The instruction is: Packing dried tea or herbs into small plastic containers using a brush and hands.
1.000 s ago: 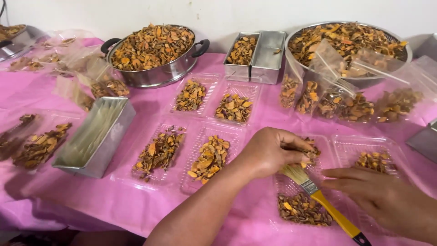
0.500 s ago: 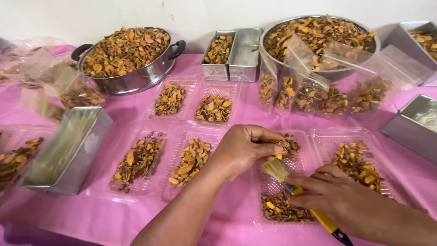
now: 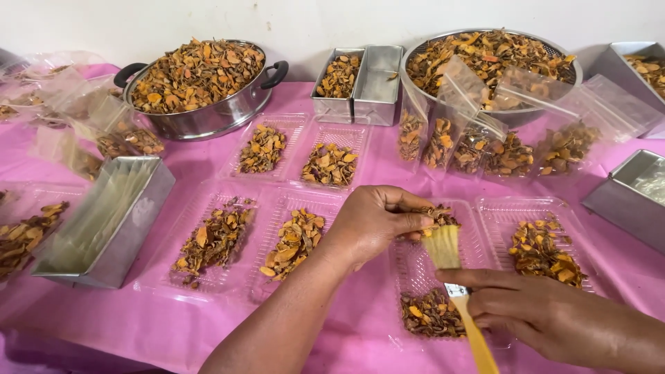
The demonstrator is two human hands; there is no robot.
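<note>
While the left hand (image 3: 370, 221) pinches dry, crumbly chips (image 3: 433, 216), the right hand (image 3: 547, 315) grips a light brush (image 3: 454, 277) by its yellow handle, best held there.

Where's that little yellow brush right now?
The yellow brush is low and right of centre in the head view, held in the right hand, its bristles over a clear plastic tray beside the left hand.
</note>
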